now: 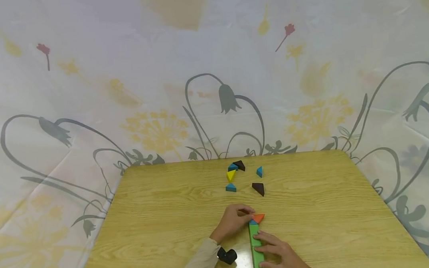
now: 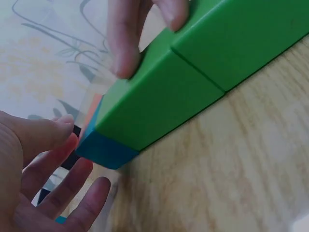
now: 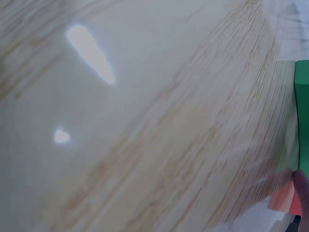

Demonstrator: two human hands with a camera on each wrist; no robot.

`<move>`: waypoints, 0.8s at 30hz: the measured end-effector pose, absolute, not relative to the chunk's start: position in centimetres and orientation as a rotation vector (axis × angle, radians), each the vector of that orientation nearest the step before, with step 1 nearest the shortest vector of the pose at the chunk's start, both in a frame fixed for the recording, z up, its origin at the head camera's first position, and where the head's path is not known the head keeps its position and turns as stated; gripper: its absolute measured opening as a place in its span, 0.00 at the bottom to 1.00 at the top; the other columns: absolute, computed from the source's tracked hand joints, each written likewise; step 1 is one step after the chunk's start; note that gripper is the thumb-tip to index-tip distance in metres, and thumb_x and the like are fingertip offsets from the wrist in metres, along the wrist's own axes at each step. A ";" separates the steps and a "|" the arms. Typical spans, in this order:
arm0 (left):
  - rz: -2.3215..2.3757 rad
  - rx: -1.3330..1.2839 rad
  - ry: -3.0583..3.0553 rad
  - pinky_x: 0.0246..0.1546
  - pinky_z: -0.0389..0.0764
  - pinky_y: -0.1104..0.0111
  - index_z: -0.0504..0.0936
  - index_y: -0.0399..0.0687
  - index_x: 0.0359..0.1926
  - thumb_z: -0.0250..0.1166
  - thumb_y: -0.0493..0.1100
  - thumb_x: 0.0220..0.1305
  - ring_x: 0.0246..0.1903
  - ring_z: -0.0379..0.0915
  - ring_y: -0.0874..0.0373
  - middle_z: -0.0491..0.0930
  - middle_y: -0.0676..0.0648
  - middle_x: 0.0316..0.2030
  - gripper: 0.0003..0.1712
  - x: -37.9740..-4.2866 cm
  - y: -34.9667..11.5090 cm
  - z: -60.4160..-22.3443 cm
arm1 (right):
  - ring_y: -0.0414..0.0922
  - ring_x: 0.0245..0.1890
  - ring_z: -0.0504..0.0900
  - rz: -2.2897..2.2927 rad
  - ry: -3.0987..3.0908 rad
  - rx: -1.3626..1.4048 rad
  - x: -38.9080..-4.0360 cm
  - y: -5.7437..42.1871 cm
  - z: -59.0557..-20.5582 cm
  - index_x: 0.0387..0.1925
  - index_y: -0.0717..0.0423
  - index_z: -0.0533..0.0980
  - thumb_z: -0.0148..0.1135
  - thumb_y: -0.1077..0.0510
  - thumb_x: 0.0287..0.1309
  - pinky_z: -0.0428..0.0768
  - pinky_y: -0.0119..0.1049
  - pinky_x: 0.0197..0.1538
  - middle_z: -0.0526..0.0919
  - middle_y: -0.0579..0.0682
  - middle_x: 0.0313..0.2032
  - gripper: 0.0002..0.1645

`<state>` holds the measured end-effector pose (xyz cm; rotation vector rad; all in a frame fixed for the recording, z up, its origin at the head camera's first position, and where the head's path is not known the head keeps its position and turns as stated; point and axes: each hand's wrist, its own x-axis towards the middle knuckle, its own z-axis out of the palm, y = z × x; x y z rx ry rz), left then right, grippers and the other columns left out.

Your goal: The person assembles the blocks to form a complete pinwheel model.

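Observation:
Two green rectangular blocks [image 1: 258, 260] lie end to end in a column on the table. At their far end sit a blue triangular block [image 2: 107, 151] and an orange triangular block [image 1: 259, 218]. My left hand [image 1: 235, 220] is beside these two triangles, thumb and fingers apart and loosely bent; whether a fingertip touches them is unclear. Spread along the right side of the green blocks, my right hand [image 1: 278, 252] rests its extended fingertips on them. In the right wrist view only a fingertip [image 3: 300, 186] shows, at the green block's [image 3: 303, 121] edge.
Farther back on the wooden table [image 1: 160, 208] lie a yellow triangular block [image 1: 231, 175], several blue ones, including one [image 1: 231, 187] nearer me, and dark brown blocks [image 1: 259, 189]. A black device [image 1: 227, 255] is at my left wrist. A flower-patterned cloth [image 1: 203, 50] hangs behind.

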<state>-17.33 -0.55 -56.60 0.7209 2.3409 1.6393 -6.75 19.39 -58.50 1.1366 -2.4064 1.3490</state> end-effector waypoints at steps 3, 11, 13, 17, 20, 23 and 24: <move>1.648 0.700 2.388 0.42 0.78 0.70 0.85 0.42 0.43 0.64 0.40 0.63 0.40 0.78 0.60 0.83 0.49 0.40 0.09 -17.7 -0.9 -56.4 | 0.49 0.64 0.65 1.351 -2.413 1.125 -6.7 19.4 -58.6 0.50 0.53 0.80 0.71 0.57 0.51 0.65 0.30 0.63 0.73 0.57 0.59 0.22; 1.700 0.651 2.458 0.39 0.79 0.68 0.84 0.38 0.43 0.64 0.36 0.62 0.41 0.76 0.50 0.81 0.44 0.41 0.10 -19.3 -2.0 -55.4 | 0.51 0.63 0.67 1.336 -2.356 1.154 -6.7 19.4 -58.5 0.49 0.55 0.80 0.71 0.59 0.50 0.65 0.29 0.62 0.74 0.58 0.57 0.22; 1.704 0.649 2.480 0.38 0.79 0.69 0.83 0.37 0.44 0.64 0.35 0.62 0.42 0.76 0.48 0.80 0.42 0.42 0.10 -19.7 -2.2 -54.9 | 0.50 0.63 0.67 1.335 -2.359 1.151 -6.7 19.4 -58.5 0.49 0.55 0.81 0.71 0.59 0.50 0.65 0.29 0.62 0.74 0.58 0.57 0.22; 1.755 0.639 2.482 0.38 0.79 0.67 0.82 0.33 0.44 0.63 0.32 0.62 0.42 0.75 0.42 0.79 0.36 0.42 0.10 -19.8 -2.8 -53.2 | 0.50 0.63 0.66 1.332 -2.368 1.145 -6.7 19.4 -58.6 0.49 0.55 0.81 0.71 0.59 0.49 0.65 0.29 0.62 0.74 0.57 0.58 0.22; 1.783 0.637 2.476 0.39 0.79 0.67 0.82 0.33 0.43 0.62 0.32 0.62 0.42 0.74 0.39 0.78 0.32 0.43 0.09 -19.9 -3.4 -51.6 | 0.49 0.64 0.66 1.352 -2.367 1.141 -6.8 19.4 -58.7 0.50 0.55 0.80 0.71 0.59 0.49 0.64 0.29 0.62 0.74 0.57 0.58 0.23; 1.806 0.625 2.489 0.36 0.78 0.69 0.83 0.33 0.41 0.63 0.31 0.61 0.41 0.74 0.38 0.78 0.31 0.42 0.08 -20.2 -3.8 -50.6 | 0.49 0.64 0.65 1.366 -2.356 1.147 -6.8 19.4 -58.9 0.50 0.56 0.80 0.71 0.59 0.49 0.63 0.28 0.62 0.74 0.58 0.58 0.23; 1.810 0.609 2.496 0.36 0.78 0.69 0.83 0.33 0.41 0.63 0.31 0.61 0.41 0.73 0.38 0.78 0.31 0.42 0.08 -20.3 -3.9 -50.4 | 0.48 0.65 0.65 1.371 -2.353 1.150 -6.8 19.4 -59.0 0.50 0.56 0.80 0.71 0.59 0.49 0.63 0.28 0.62 0.74 0.57 0.58 0.23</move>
